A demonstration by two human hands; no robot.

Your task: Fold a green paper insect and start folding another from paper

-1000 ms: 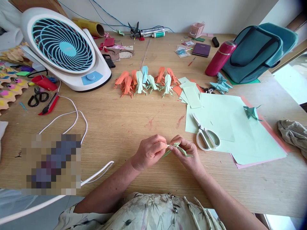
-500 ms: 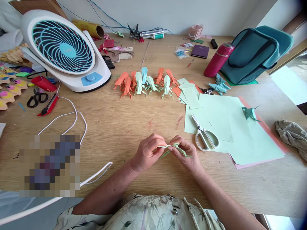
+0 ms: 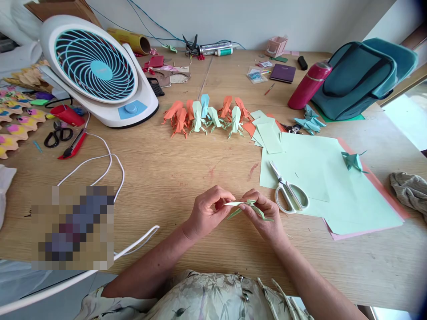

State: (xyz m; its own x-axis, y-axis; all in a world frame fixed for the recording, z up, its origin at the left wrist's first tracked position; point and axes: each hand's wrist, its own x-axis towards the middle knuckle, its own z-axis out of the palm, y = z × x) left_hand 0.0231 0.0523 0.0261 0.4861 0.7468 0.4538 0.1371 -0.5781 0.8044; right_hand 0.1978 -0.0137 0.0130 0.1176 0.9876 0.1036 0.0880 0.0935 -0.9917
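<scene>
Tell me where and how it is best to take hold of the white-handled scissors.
Probably grip the white-handled scissors by the finger loops, coming from the near side: they lie flat on the green paper, loops toward the person, closed blades pointing away.

You get a bright, evenly daylit view, with the strongest light coming from the window at the right, which blows out to white past the teal bag. Shadows on the wooden table are soft and faint, and focus is sharp in the middle. Your wide lens bends the table's edges, darkens the right corners, and a pixelated block masks the lower left.
</scene>
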